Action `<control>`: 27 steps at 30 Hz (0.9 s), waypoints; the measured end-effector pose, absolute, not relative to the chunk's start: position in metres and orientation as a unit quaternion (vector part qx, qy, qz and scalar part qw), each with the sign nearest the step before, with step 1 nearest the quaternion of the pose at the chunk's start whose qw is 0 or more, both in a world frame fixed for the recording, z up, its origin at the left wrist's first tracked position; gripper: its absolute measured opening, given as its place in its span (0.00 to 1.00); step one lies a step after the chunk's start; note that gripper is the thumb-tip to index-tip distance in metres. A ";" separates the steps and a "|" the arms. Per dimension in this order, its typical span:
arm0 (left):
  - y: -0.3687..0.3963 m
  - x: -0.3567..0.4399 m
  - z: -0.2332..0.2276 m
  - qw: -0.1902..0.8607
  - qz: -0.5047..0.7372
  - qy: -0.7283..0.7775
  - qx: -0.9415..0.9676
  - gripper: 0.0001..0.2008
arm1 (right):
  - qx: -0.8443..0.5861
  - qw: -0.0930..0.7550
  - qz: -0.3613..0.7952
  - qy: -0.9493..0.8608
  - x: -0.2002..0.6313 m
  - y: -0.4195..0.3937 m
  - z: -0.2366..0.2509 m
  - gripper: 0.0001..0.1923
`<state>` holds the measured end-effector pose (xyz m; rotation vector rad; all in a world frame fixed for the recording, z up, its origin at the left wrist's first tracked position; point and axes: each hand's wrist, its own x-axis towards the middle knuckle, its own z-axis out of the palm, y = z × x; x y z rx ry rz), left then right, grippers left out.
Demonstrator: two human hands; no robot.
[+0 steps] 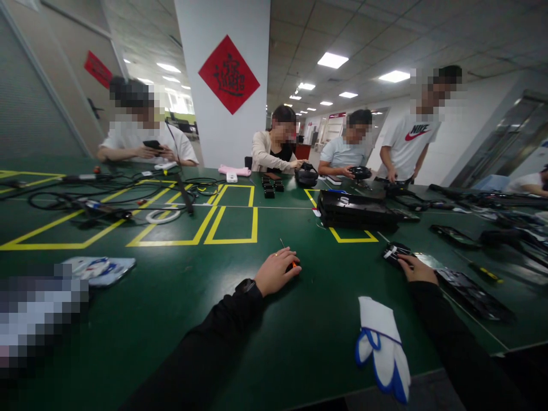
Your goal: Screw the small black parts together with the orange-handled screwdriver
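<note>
Head view: green worktable (325,319), two bare hands in black sleeves, co-workers at the far side.

Writing: "NIKE" above a red swoosh on a standing co-worker's white T-shirt (417,132). Red diamond-shaped sheet (229,74) on the white pillar (188,57), dark brush-style characters, not legible to this cataloguer. Second red sheet (98,69) on the wall at left, its marks too blurred to read.

Left hand (279,270): palm down, fingers curled closed around an orange-handled tool (295,265). Orange shows between thumb and index finger; a thin shaft projects beyond the knuckles, pointing away over the table.

Right hand (416,269): thumb and fingers close together, touching the near right edge of a small black device (394,251) with a white strip. The device lies just beyond the fingertips; whether pinched or merely touched, cannot tell.

Adjacent: white glove with blue trim (379,322), between the forearms, nearer the right one; yellow-handled tool (486,273), right of the right hand; stack of black trays (355,210), beyond and between the hands.
</note>
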<state>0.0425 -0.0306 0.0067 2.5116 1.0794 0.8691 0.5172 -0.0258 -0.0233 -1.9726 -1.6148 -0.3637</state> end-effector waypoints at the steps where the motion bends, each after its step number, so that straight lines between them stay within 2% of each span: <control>1: -0.031 0.042 0.007 0.133 0.298 0.373 0.868 0.17 | -0.734 0.282 -0.130 -0.604 0.518 -0.025 -0.024 0.19; 9: -0.032 0.042 0.008 0.126 0.294 0.375 0.870 0.18 | -0.707 0.286 -0.165 -0.626 0.522 -0.027 -0.025 0.18; 16: -0.032 0.042 0.007 0.111 0.281 0.379 0.875 0.18 | -0.695 0.188 -0.261 -0.643 0.490 -0.021 -0.008 0.31; 23: -0.033 0.041 0.009 0.097 0.271 0.384 0.877 0.18 | -0.759 0.112 -0.217 -0.603 0.480 0.000 -0.004 0.35; 27: -0.036 0.039 0.009 0.094 0.268 0.387 0.877 0.19 | -0.782 0.108 -0.198 -0.581 0.491 0.019 -0.006 0.39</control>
